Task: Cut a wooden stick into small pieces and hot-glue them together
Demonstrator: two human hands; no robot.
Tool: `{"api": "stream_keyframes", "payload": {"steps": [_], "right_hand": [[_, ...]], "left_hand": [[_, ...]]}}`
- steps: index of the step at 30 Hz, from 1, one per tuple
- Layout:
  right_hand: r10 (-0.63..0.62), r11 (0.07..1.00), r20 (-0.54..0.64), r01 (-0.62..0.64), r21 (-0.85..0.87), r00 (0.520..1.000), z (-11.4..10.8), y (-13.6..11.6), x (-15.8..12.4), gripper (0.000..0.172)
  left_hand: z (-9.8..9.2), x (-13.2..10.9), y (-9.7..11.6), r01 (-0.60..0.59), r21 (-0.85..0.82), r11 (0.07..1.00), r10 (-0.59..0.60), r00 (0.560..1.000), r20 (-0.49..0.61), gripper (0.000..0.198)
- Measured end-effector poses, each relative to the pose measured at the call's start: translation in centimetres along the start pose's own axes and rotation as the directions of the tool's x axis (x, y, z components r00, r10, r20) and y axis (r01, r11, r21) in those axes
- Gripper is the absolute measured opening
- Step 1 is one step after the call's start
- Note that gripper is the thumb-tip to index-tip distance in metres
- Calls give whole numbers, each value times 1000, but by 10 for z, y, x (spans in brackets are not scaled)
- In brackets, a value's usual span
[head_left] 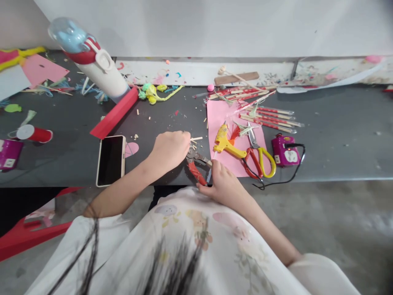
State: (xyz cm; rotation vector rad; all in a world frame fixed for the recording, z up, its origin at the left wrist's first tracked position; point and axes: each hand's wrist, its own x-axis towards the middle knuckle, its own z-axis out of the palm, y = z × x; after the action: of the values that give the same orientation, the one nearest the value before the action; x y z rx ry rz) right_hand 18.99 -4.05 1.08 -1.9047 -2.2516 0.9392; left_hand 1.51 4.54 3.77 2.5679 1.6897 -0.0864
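My left hand point(172, 150) is closed with its back up, its fingertips hidden beside the jaws of the pliers. A short pale wooden stick point(197, 139) pokes out from these fingers. The pliers point(195, 171) lie low over the table's front edge with their handles spread, one of them red. Around the other handle, the fingers of my right hand point(223, 181) are closed. Small cut stick bits point(194, 146) lie by the jaws. Right of them, a yellow glue gun point(229, 143) and scissors point(265, 162) with red and yellow handles rest on pink paper point(215, 112).
Several red-wrapped chopsticks point(270, 116) lie at the back right, near a purple box point(285, 150) with a black cable. To the left are a phone point(111, 160), a red strip point(115, 113), a tilted-looking water bottle point(101, 69) and a red thread spool point(35, 134).
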Motion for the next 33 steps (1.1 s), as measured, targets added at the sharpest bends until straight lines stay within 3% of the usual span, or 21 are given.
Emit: {"api": "stream_keyframes", "payload": {"steps": [5,10,12,15,17,19,24,29,33], "right_hand": [[-1,1000,-33,1,-1,999,2,1,-1,49],[29,999,-147,-27,16,989,5,8,4,53],[68,997,-198,-61,44,978,6,10,8,55],[108,991,-251,-84,103,962,6,10,14,56],[108,988,-254,-77,131,961,6,8,17,57],[96,987,-243,-60,152,965,6,4,19,58],[45,986,-236,-6,164,971,8,-3,20,65],[24,990,-237,9,138,971,10,-3,20,87],[22,988,-208,11,154,978,7,-1,18,90]], "left_hand": [[-2,2,-1,8,-10,1000,-8,1000,5,25],[-6,-14,1,40,-137,990,-69,974,-216,29],[-2,-23,3,74,-221,973,-128,963,-239,35],[12,-32,11,124,-409,904,-139,990,-8,53],[23,-35,17,152,-604,782,-114,988,102,48],[31,-37,23,167,-726,667,-89,985,145,43],[40,-40,28,240,-859,453,-169,969,182,37],[40,-42,22,257,-843,473,-208,962,176,33],[40,-44,15,282,-827,487,-196,958,211,34]]}}
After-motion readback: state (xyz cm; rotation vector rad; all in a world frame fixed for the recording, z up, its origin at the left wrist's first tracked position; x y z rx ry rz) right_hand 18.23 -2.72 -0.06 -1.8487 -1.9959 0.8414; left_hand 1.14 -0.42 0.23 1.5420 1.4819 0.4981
